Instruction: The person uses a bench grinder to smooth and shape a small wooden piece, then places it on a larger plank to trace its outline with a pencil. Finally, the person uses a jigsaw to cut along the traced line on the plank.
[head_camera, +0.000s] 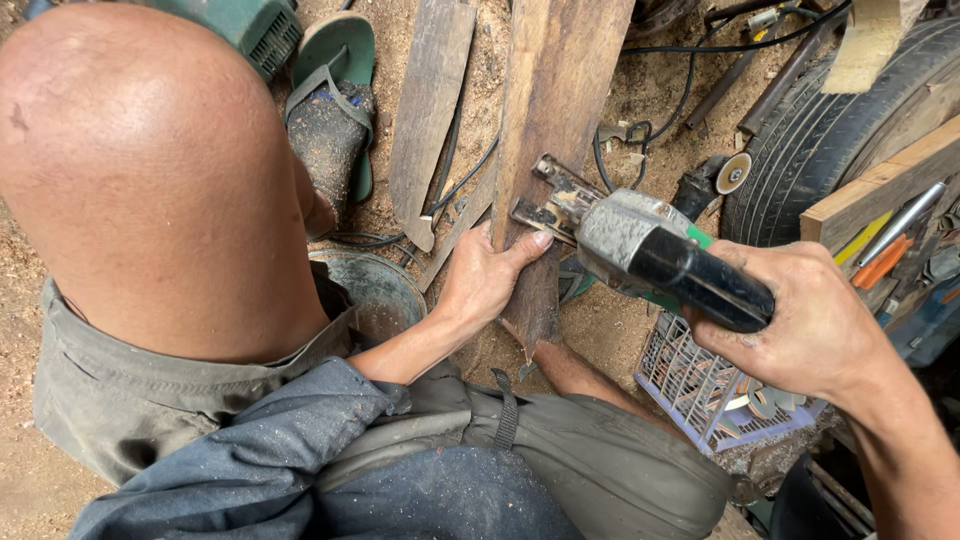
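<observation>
Left hand clasps the plank; right hand grips the jigsaw.

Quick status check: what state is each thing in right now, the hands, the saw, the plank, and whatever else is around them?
Left hand: gripping the plank's lower end.
Right hand: closed around the jigsaw's black handle.
Jigsaw: held, its base plate on the plank.
Plank: propped lengthwise, running away from the person.
Flip-flop: on the foot, dusted with sawdust.
Plastic basket: holding discs.
Tyre: standing on the right.
</observation>
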